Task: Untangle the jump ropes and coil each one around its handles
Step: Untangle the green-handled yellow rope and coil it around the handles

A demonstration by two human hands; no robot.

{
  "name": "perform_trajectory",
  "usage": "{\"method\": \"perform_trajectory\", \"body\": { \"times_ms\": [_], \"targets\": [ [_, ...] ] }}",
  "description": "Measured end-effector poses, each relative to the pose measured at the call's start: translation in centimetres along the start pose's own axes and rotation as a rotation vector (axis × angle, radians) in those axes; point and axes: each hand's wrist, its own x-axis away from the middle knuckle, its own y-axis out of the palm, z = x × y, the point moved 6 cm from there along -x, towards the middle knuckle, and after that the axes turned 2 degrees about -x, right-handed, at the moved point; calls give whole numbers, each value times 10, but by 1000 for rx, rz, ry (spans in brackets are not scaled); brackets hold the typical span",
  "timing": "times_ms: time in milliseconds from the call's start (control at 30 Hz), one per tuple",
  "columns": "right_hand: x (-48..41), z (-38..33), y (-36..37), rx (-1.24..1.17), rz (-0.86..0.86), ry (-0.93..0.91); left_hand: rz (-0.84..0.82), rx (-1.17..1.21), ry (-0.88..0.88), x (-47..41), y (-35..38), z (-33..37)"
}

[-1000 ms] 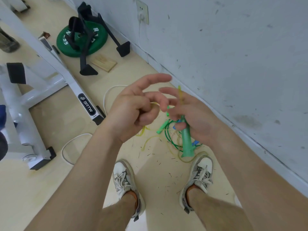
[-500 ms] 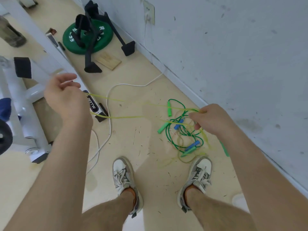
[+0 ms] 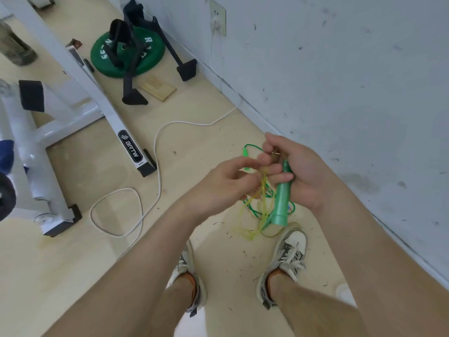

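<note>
My right hand (image 3: 303,176) grips a light green jump-rope handle (image 3: 281,203) that points down, fingers curled round its upper part. A thin yellow rope (image 3: 261,198) hangs in loops from between both hands. My left hand (image 3: 223,183) is right beside the right one and pinches the yellow rope near the handle's top. On the floor below lies a tangle of dark green rope (image 3: 252,210), largely hidden by my hands, with a small green handle (image 3: 246,153) showing above my left fingers.
A white cable (image 3: 155,152) runs from the wall socket (image 3: 217,19) across the floor. A white machine frame (image 3: 102,103) stands to the left. A green weight plate (image 3: 126,57) with a black stand and a wooden block (image 3: 158,90) lie beyond. The wall is close on my right.
My left hand, which had drawn the yellow rope out far to the left, has come back to the right hand. The stretched rope now hangs in loops.
</note>
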Motion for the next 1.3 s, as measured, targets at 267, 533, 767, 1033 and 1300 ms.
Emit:
{"method": "perform_trajectory", "body": {
  "times_ms": [267,533,767,1033,1300],
  "targets": [
    [-6,-11,-14,-238,136,-186,54,328,68,0,-11,7],
    [4,-32,-62,-448,513,-407,83,-176,-69,0,-26,-13],
    [8,-30,-67,-122,607,-351,550,184,12,7,-69,-6],
    [4,17,20,471,-167,-94,277,1086,76,-9,-36,21],
    [-10,16,-22,1331,221,-135,789,854,207,16,-106,9]
  ]
}}
